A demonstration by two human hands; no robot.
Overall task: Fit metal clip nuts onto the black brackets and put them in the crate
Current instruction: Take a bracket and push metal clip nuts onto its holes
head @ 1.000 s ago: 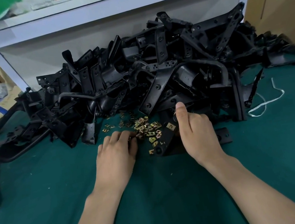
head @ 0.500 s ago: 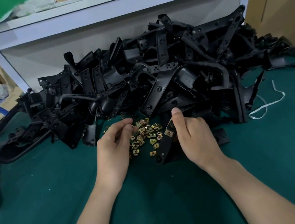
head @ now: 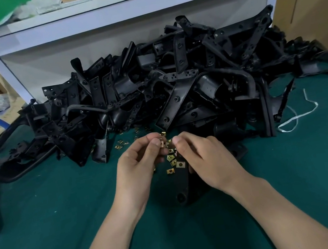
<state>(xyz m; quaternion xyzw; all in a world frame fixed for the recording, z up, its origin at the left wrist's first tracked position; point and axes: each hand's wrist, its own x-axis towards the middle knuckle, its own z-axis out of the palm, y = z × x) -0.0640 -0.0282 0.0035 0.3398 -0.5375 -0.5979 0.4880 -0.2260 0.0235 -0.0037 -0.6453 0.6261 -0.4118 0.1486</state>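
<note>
Here | left hand [head: 138,172] grip: pinching clip nut [head: 162,143] | right hand [head: 209,164] grip: curled round black bracket [head: 183,186]

The right hand [head: 206,160] hides much of the black bracket [head: 183,188] beneath it.

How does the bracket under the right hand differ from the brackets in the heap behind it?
The bracket sits alone at the front of the green mat, partly covered by the right hand. The heap is many pieces, tangled and stacked behind it. The bracket seems to carry a brass clip nut near its far end, while no nut shows on any piece in the heap. Both are black with round holes.
</note>
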